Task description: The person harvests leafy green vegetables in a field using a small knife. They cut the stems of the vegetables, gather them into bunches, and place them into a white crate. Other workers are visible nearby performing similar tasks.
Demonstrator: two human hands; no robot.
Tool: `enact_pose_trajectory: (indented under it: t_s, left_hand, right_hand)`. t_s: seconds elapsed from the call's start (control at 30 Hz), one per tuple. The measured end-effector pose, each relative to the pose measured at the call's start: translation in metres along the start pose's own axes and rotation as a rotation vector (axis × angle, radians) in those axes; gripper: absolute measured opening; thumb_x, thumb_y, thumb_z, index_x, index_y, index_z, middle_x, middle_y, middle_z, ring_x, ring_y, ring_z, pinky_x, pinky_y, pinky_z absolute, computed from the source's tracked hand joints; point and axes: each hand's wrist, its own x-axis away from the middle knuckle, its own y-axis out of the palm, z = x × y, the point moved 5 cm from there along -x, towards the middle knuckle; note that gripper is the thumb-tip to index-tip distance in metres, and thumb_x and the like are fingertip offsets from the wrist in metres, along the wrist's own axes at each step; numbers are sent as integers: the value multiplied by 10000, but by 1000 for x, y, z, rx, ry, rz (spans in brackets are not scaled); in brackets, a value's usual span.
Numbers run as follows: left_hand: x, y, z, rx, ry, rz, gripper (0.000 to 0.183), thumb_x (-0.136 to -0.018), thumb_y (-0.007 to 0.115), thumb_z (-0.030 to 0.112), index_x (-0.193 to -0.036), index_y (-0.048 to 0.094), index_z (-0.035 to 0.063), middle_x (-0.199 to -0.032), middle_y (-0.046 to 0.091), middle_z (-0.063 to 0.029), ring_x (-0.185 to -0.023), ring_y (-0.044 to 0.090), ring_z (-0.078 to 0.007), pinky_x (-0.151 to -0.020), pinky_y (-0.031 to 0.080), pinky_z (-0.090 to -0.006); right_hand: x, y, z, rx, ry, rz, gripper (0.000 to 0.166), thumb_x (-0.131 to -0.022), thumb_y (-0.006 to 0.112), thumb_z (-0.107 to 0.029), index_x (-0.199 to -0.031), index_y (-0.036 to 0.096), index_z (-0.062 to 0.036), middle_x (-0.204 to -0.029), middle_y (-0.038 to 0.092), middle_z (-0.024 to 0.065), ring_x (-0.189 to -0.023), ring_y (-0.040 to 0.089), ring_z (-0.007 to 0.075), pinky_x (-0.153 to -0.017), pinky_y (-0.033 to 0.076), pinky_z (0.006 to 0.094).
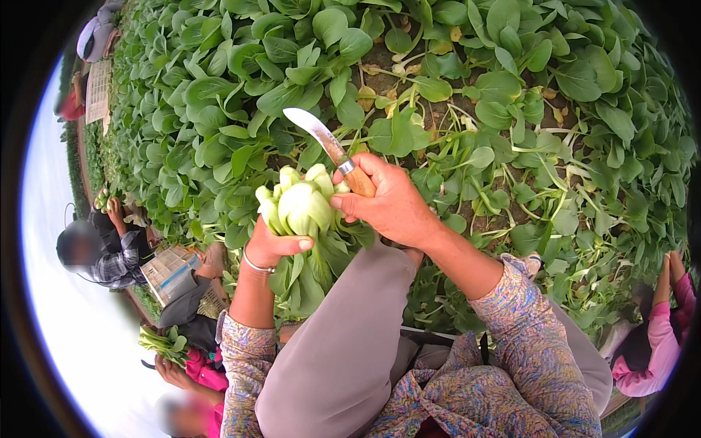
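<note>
My left hand [274, 241] is wrapped around a bunch of bok choy [303, 209], with the pale stem bases up and the green leaves hanging down. A bracelet circles that wrist. In my right hand [397, 205] is a knife with a curved blade [316, 131], gripped by its wooden handle [358, 180]. The blade points up and away to the left, apart from the bunch. My right thumb and fingertips are at the right side of the bunch; whether they pinch a stem is hard to tell. The bunch hangs beside my raised knee [350, 328].
Dense bok choy plants [219, 109] grow ahead and left. Cut leaves [526, 186] litter the soil on the right. At left, a person [109, 257] sits by a plastic crate [170, 268]; another crate [98, 90] stands farther off. Other people in pink [211, 372] work nearby on both sides.
</note>
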Motion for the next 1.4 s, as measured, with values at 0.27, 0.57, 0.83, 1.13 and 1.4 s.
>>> enact_pose_trajectory:
  t_s: [0.27,0.57,0.83,1.13,1.4]
  left_hand:
    - [-93,57,39,-818,22,-110,705,-649,754,85,-1298,486,28,-1143,631,-80,-985,623,-185,-895,476,-295]
    - [-203,31,40,-2082,219,-53,412,-682,597,-65,-1075,480,-26,-1427,322,-306,-765,667,-371,-674,553,-431]
    - [-197,14,38,-1927,217,27,450,-667,609,-43,-1100,488,-21,-1233,463,-259,-743,656,-387,-651,551,-452]
    - [-194,9,32,-1868,199,24,465,-701,582,-17,-1158,503,3,-1265,463,-252,-795,646,-406,-702,545,-464]
    - [-146,37,48,-1572,222,-1,638,-649,705,34,-1254,504,50,-1358,453,-103,-936,635,-348,-794,528,-431]
  right_hand:
    - [-21,-108,-21,670,-133,476,243,-877,623,-193,-1029,561,-14,-702,576,107,-627,579,196,-584,462,364]
    - [-126,-132,6,619,-54,348,214,-877,582,-209,-998,603,-34,-780,623,160,-683,578,296,-688,469,384]
    - [-154,-133,11,742,-64,334,270,-850,568,-213,-991,611,13,-942,660,220,-926,625,390,-812,489,426]
    - [-174,-133,-15,1042,199,154,296,-836,573,-203,-1057,647,-20,-1007,664,197,-941,634,373,-855,500,426]
    - [-71,-156,-10,352,62,390,352,-827,693,-244,-1058,583,-2,-903,627,96,-780,609,189,-719,491,335]
